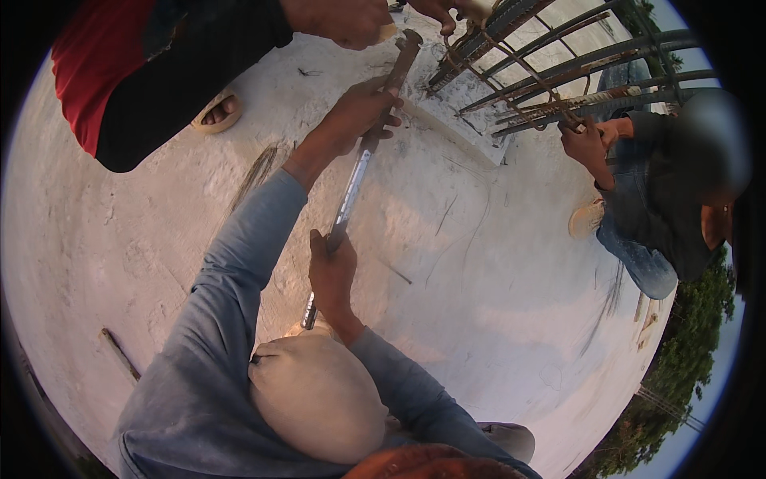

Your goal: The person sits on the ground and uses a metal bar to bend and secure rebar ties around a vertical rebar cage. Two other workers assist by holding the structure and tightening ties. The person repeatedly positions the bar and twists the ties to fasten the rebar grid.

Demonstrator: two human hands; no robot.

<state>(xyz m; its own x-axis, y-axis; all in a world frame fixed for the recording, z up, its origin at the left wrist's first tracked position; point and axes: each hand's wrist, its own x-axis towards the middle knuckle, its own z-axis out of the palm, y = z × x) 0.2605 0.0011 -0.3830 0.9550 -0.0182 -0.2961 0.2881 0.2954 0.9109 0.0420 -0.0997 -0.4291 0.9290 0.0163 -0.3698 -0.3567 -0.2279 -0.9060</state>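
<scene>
A long metal bar [357, 172] runs from my lap up toward a cage of steel reinforcing rods [558, 72]. My left hand [363, 112] grips the bar near its upper end, arm stretched out in a grey-blue sleeve. My right hand [331, 271] is closed around the bar's lower part, just above my bent knee [319, 399] in beige cloth. The bar's top end [408, 40] sits close under another person's hand [343, 20] at the upper edge.
A person in red and black stands at the upper left, a sandalled foot [215, 112] on the pale concrete slab [495, 303]. At the right a crouching person in denim holds the rods with one hand [586, 140]. A short stick [120, 351] lies lower left.
</scene>
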